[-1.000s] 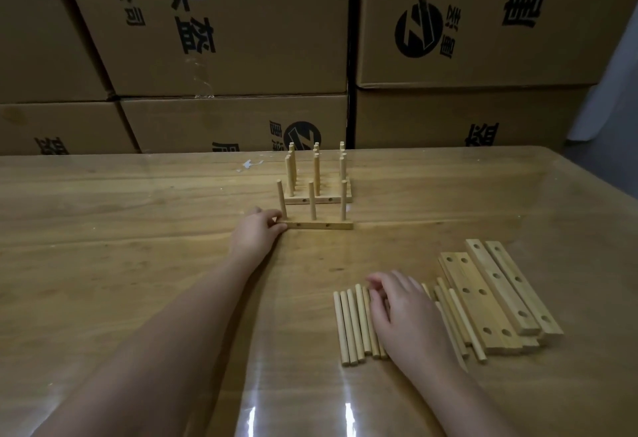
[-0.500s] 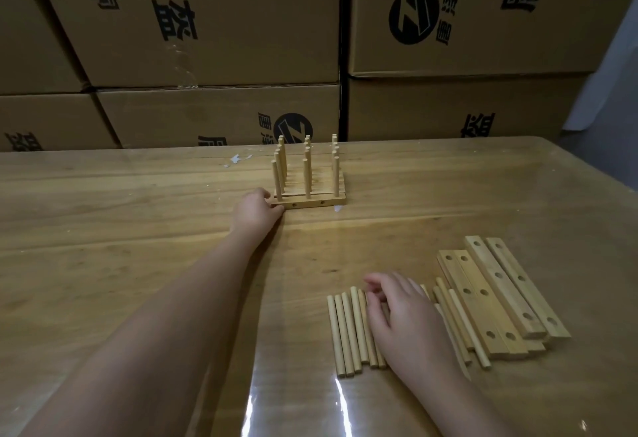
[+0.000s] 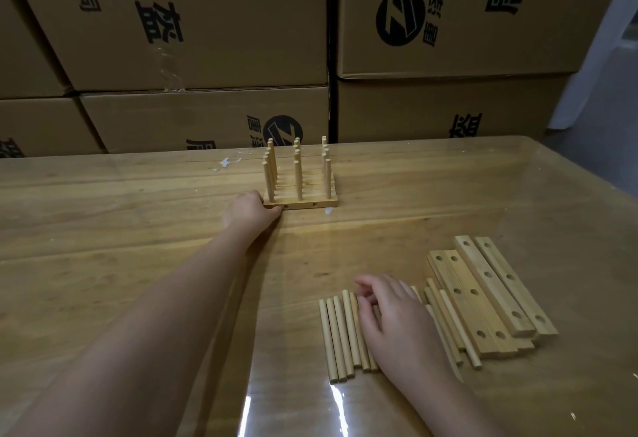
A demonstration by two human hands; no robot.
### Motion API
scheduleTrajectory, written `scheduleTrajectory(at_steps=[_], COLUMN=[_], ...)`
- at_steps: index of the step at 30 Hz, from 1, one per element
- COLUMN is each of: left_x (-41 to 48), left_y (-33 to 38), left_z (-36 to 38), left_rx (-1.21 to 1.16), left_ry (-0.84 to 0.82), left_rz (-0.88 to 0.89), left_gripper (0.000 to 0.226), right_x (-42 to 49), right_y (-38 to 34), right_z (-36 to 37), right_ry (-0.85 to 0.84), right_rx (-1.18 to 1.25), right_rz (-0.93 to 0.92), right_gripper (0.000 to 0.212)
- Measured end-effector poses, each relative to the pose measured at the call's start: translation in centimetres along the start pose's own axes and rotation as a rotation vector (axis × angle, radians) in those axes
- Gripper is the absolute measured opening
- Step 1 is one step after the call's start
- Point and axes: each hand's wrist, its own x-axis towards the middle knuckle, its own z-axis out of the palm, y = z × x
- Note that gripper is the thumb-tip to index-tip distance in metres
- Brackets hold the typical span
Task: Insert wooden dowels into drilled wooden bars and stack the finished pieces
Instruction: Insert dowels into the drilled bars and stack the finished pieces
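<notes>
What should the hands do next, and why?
Probably the right hand should pick up a loose dowel: its fingers rest on the row, the finished pieces sit together, and drilled bars wait empty.

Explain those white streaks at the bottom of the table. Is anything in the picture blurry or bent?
Head view: the streaks are reflected glare on the glossy table. The light is dim overall and brightest mid-table. The right hand looks slightly smeared at its fingertips, above the loose dowels. The wide lens tilts the cardboard boxes towards the frame's sides.

Open table (image 3: 414,226) between stack (image 3: 301,202) and dowels (image 3: 340,336)
</notes>
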Motion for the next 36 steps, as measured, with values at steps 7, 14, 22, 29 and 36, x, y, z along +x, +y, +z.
scheduleTrajectory(at_steps=[7, 14, 22, 29, 36], left_x=[-2.4, -8.6, -16.0, -20.3, -21.8], left_y=[-0.4, -1.8, -0.3, -0.6, -2.0], left_z=[0.2, -0.7, -0.2, 0.2, 0.6], left_rx=[-0.219, -0.447, -0.432, -0.245, -0.444], left_ry=[0.022, -0.011, -0.127, -0.256, -0.191], left_rz=[-0.017, 0.159, 0.319, 0.510, 0.470], left_gripper=[0.046, 0.032, 0.017, 0.029, 0.031], right_x=[0.0, -0.1, -1.0, -0.6, 0.0], right_y=[0.1, -0.6, -1.8, -1.3, 2.0], right_z=[0.1, -0.5, -1.6, -3.6, -4.4], right_ry=[-0.002, 0.022, 0.179, 0.332, -0.029], right_rx=[-0.026, 0.008, -0.018, -0.367, -0.589], right_rz=[-0.009, -0.030, -0.043, 0.157, 0.586], right_gripper=[0.028, 0.026, 0.021, 0.033, 0.062])
